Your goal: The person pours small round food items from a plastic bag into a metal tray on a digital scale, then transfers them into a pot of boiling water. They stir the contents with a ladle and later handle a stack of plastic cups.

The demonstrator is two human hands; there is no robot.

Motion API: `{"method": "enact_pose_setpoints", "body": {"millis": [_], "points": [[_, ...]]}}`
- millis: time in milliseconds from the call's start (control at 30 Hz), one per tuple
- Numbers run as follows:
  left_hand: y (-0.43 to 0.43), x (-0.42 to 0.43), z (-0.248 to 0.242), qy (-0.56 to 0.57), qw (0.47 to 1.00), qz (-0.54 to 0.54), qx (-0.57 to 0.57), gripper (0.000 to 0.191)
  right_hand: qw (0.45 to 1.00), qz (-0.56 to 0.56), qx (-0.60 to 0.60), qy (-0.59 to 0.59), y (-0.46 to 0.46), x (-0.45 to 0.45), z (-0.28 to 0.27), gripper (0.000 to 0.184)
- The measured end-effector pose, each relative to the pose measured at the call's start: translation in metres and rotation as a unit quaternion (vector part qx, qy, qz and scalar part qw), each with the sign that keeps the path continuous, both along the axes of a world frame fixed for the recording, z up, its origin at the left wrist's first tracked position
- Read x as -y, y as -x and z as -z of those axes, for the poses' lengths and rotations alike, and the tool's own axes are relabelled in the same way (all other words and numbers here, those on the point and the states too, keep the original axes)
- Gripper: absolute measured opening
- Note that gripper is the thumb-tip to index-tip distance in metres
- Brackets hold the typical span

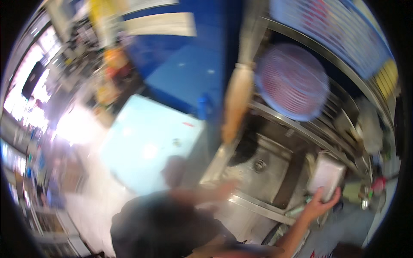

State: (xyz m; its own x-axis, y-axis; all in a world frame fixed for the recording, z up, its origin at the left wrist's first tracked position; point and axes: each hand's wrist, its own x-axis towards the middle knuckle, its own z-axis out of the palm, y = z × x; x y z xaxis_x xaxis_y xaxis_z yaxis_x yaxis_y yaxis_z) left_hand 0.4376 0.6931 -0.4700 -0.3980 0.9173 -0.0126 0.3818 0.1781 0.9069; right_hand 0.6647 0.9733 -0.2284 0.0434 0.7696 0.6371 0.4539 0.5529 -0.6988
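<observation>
At the right side of the stainless steel sink (274, 174), my right hand (322, 203) grips the near end of a pale rectangular container (327, 175), thumb and fingers spread around its sides. My left hand (227, 190) is blurred above the sink's front left edge; its fingers point toward the basin. Nothing can be made out in it, and blur hides how its fingers are set. A drain (260, 165) shows in the basin floor. To the left of it lies a dark, blurred object (246, 146).
A lilac plastic colander (293, 82) sits on the metal rack behind the sink, below a blue slatted basket (332, 32). A blurred tan elongated thing (238, 100) runs along the sink's left side. Left of me stands a pale blue-topped surface (148, 142) beside a blue panel (187, 77).
</observation>
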Motion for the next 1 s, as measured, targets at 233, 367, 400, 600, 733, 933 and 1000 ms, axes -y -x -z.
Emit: {"method": "enact_pose_setpoints", "body": {"millis": [233, 367, 400, 600, 733, 933, 1000], "points": [[-0.025, 0.090, -0.047, 0.018, 0.986, 0.167, 0.017, 0.040, 0.967, 0.068, 0.235, -0.071, 0.103, -0.071, -0.090, 0.068], [-0.020, 0.099, -0.053, 0.000, 0.995, 0.104, 0.009, 0.039, 0.959, 0.010, 0.275, -0.061, 0.137, -0.106, -0.091, 0.088], [-0.018, 0.102, -0.050, 0.017, 0.995, 0.092, 0.031, 0.043, 0.960, -0.032, 0.260, -0.096, 0.144, -0.113, -0.090, 0.093], [-0.017, 0.132, -0.023, -0.006, 0.982, 0.111, -0.150, 0.054, 0.953, -0.107, 0.279, -0.061, 0.123, -0.091, -0.092, 0.101], [-0.029, 0.161, -0.037, 0.105, 0.972, 0.195, 0.078, 0.033, 0.917, -0.171, 0.342, -0.112, 0.008, 0.010, -0.015, 0.065], [-0.031, 0.084, -0.115, 0.058, 0.984, 0.161, 0.045, 0.034, 0.674, -0.190, 0.550, 0.456, -0.236, 0.198, 0.187, 0.075], [-0.051, 0.055, -0.141, -0.025, 0.987, 0.150, 0.045, 0.032, 0.499, -0.120, 0.588, 0.626, -0.314, 0.275, 0.216, 0.055]]}}
